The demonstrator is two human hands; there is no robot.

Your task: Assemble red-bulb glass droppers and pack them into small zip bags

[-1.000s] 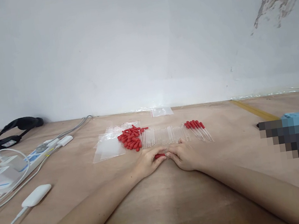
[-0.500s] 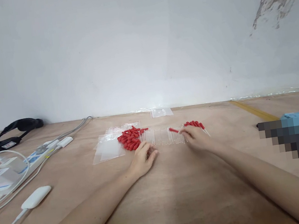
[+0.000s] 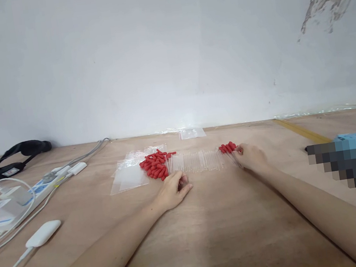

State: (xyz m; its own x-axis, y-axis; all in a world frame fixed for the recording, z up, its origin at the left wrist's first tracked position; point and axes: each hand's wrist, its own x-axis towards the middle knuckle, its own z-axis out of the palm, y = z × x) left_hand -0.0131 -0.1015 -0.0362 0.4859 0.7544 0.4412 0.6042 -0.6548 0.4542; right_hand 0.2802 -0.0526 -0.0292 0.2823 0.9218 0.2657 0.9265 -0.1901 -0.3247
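My right hand (image 3: 250,157) is at the right end of the work, its fingertips pinched on a dropper beside a small group of red-bulbed droppers (image 3: 227,147) with clear stems. Its fingers partly hide that group. Left of it, many thin clear tubes (image 3: 198,161) lie side by side in a row. Beyond my left hand (image 3: 174,190) is a heap of red rubber bulbs (image 3: 154,167). That hand rests on the table just in front of the heap and the row's left end, fingers loosely curled, thumb apart, nothing visible in it.
Clear plastic bags (image 3: 129,176) lie left of the bulbs, and another bag (image 3: 192,133) is near the wall. A power strip (image 3: 41,188) with plugs and cables, a white device (image 3: 43,234) and a black strap (image 3: 19,158) are at left. Blue packaging (image 3: 355,144) sits at right.
My right hand has moved right, from the end of the tube row to the group of droppers, carrying a red-bulbed dropper with it. My left hand has barely shifted.
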